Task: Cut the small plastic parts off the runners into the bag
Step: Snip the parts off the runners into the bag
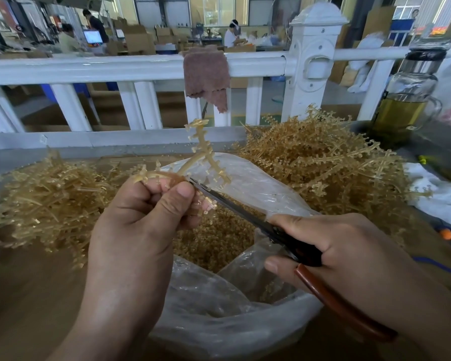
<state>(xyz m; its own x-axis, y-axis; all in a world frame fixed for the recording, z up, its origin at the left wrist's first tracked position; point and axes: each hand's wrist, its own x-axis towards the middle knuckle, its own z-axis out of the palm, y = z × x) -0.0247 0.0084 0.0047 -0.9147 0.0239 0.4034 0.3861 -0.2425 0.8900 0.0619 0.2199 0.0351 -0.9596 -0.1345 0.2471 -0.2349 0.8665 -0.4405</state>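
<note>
Mid-cutting, the left hand [141,212] pinches a branched amber plastic runner [203,149] over the clear plastic bag [258,186], the right hand [331,246] grips brown-handled steel snips [235,207] against it; next, likely a squeeze so its small parts [223,177] drop in.

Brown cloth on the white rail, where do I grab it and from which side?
Pinch the hanging flap of the brown cloth just below the white rail, coming from your near side; it drapes over the rail, so lift upward.
</note>
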